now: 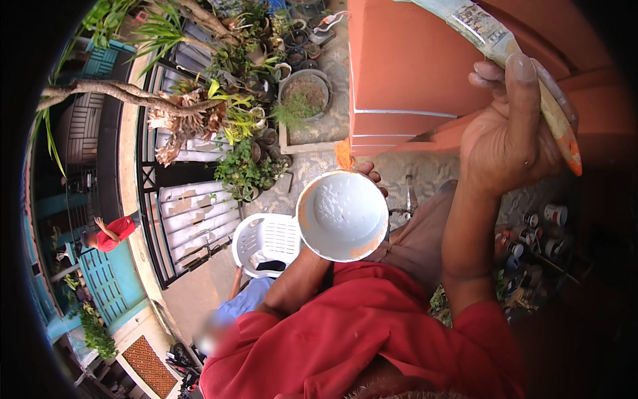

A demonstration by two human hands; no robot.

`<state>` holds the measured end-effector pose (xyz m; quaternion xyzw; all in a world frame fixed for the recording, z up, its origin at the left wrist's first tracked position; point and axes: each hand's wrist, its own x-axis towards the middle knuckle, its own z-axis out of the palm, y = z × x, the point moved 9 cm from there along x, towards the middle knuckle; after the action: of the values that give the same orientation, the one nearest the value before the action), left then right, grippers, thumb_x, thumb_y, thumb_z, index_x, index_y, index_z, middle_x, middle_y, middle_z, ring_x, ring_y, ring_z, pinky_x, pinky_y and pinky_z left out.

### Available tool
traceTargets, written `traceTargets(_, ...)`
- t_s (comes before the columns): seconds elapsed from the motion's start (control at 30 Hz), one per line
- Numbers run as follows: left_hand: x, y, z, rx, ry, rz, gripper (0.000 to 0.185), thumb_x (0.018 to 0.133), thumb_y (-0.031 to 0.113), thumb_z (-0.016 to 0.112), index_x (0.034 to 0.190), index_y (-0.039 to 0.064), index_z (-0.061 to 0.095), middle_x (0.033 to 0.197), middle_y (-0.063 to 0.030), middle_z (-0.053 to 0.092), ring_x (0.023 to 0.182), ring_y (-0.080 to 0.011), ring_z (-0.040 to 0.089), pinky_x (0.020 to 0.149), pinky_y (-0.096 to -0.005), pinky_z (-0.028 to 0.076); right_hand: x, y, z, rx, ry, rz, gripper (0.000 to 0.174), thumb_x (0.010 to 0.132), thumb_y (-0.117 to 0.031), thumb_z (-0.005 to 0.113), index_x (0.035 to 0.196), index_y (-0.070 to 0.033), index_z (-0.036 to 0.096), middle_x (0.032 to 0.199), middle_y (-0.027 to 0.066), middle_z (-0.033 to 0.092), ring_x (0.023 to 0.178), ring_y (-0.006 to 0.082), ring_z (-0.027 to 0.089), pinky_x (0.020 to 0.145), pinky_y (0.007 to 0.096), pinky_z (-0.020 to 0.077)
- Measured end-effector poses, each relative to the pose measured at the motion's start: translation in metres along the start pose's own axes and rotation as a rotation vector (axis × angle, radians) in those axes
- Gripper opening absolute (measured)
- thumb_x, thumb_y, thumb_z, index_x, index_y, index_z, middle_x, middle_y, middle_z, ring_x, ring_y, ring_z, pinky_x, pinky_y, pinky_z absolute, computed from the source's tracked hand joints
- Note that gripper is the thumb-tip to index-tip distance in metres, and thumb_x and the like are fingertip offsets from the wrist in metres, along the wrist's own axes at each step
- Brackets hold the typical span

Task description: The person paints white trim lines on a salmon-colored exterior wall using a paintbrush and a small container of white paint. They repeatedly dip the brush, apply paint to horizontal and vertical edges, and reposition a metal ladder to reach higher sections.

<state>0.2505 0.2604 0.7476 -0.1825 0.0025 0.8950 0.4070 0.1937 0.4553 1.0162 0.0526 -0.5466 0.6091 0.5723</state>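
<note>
My left hand (373, 174) is wrapped around the far side of a round paint container (344, 214), and only its fingertips show past the rim. White paint coats the inside, with tan smears along the edge. Up at the right, my right hand (518, 119) grips a paintbrush (476, 27) by its wooden handle, which ends in an orange tip. Worn paint covers the metal ferrule. The pale, wet-looking bristles run out of the picture at the top, so whether they touch anything is hidden. Behind the brush rises an orange-painted masonry wall (398, 60) with thin white lines on its lower ledges.
Potted plants (304, 97) crowd the paving beside a metal gate (199, 214). Left of the container, a person in a blue shirt (249, 297) is by a white plastic chair (269, 239). Paint cans (556, 214) and clutter lie low at the right. Someone in red (117, 234) stands beyond the gate.
</note>
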Motion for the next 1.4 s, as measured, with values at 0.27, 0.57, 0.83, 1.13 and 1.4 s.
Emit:
traceTargets(0.27,-0.007,0.002,0.001,0.044,-0.036,0.033,0.031,0.111,0.028,0.061,0.13,0.004,0.068,0.119,-0.0124,0.071,0.11,-0.0333,0.067,0.087,-0.0439,0.065,0.012,-0.007,-0.02,-0.1,0.076,-0.067,0.015,0.094,0.006,0.074,0.1,0.016,0.065,0.087,0.0295,0.075,0.064,0.0284,0.076,0.059,0.0332,0.0678)
traceTargets(0.57,-0.013,-0.001,0.016,-0.011,-0.06,0.001,0.028,0.112,0.027,0.059,0.127,0.005,0.064,0.112,-0.011,0.071,0.102,-0.0314,0.069,0.081,-0.0418,0.065,0.011,-0.02,-0.059,-0.086,0.125,-0.03,0.018,0.092,0.009,0.074,0.104,0.013,0.063,0.081,0.0284,0.074,0.064,0.0291,0.076,0.061,0.0356,0.0674)
traceTargets(0.83,-0.002,0.008,-0.018,-0.08,-0.33,-0.084,0.072,0.1,0.044,0.069,0.157,0.008,0.045,0.133,-0.0097,0.057,0.118,-0.0322,0.053,0.087,-0.0586,0.058,-0.03,-0.012,0.009,0.152,-0.137,0.1,0.026,0.092,0.013,0.076,0.112,0.005,0.062,0.089,0.0242,0.075,0.071,0.0257,0.078,0.07,0.0378,0.0679)
traceTargets(1.13,0.001,0.015,-0.03,0.005,-0.349,-0.035,0.066,0.103,0.045,0.067,0.153,0.007,0.049,0.135,-0.0123,0.06,0.12,-0.0351,0.055,0.089,-0.0579,0.061,-0.023,-0.017,0.008,0.231,-0.135,0.088,0.027,0.091,0.016,0.072,0.114,0.005,0.062,0.088,0.0247,0.075,0.068,0.0251,0.076,0.067,0.0373,0.0676)
traceTargets(1.4,0.008,0.015,-0.024,-0.048,-0.295,-0.054,0.061,0.102,0.041,0.068,0.151,0.009,0.048,0.129,-0.0096,0.061,0.113,-0.0306,0.056,0.084,-0.0569,0.06,-0.004,-0.009,0.003,0.021,-0.094,-0.033,0.014,0.094,0.01,0.071,0.105,0.009,0.061,0.084,0.0289,0.072,0.063,0.0279,0.073,0.057,0.0385,0.0642)
